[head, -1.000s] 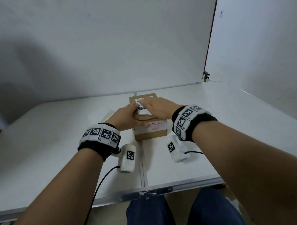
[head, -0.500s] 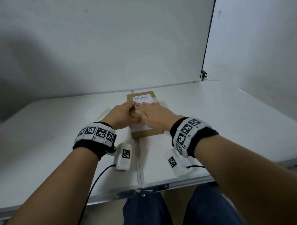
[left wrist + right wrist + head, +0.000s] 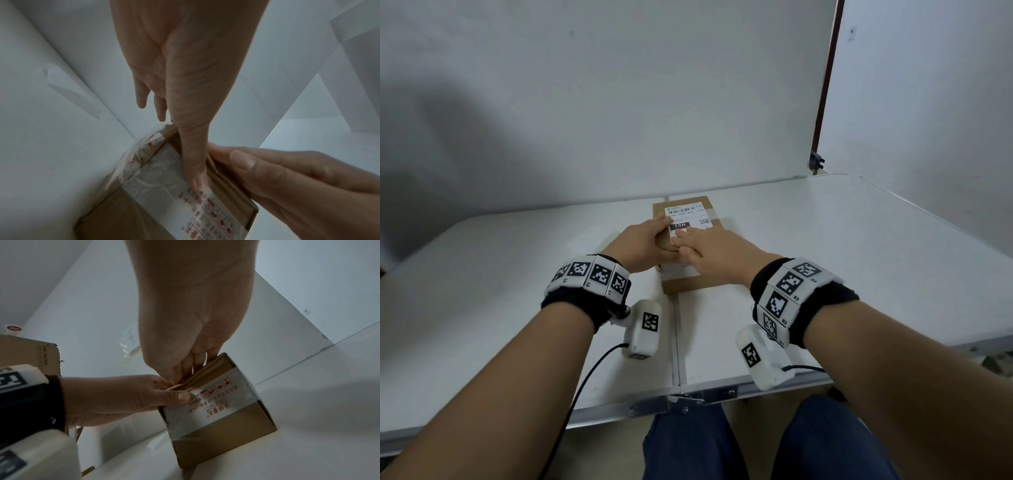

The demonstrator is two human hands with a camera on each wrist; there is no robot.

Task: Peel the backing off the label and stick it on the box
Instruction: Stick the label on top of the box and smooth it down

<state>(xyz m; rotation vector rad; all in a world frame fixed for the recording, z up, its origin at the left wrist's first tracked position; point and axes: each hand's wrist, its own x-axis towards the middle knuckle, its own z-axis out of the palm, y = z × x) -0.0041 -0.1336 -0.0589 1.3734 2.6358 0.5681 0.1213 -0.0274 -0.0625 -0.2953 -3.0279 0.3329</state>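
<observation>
**Label down on the box, hands smoothing its near end**

The tabletop (image 3: 859, 260) is white, in two halves with a seam down the middle. The box (image 3: 717, 222) sits across that seam, toward the far edge, its near face banded with printed tape.

The label (image 3: 686, 215) now lies flat on the box top, barcode end toward the far edge. A second ago only a small piece of it showed between the fingers; half a second ago the barcode strip lay clear; now more print shows, down to a dark block with "15H". Both hands have slid toward the near edge of the box, which I read as the label being pressed down from far end to near.

The left hand (image 3: 643, 245) grips the box's left near corner, thumb curled over the front face and fingers at the top edge. The right hand (image 3: 717, 250) lies on the lid with straight fingers pressing the label's near end; its grip is released.

A pale sheet (image 3: 72, 93), likely the peeled backing, lies on the tabletop left of the box.

The task looks nearly done; only the last rub-down of the near end seems left.
</observation>
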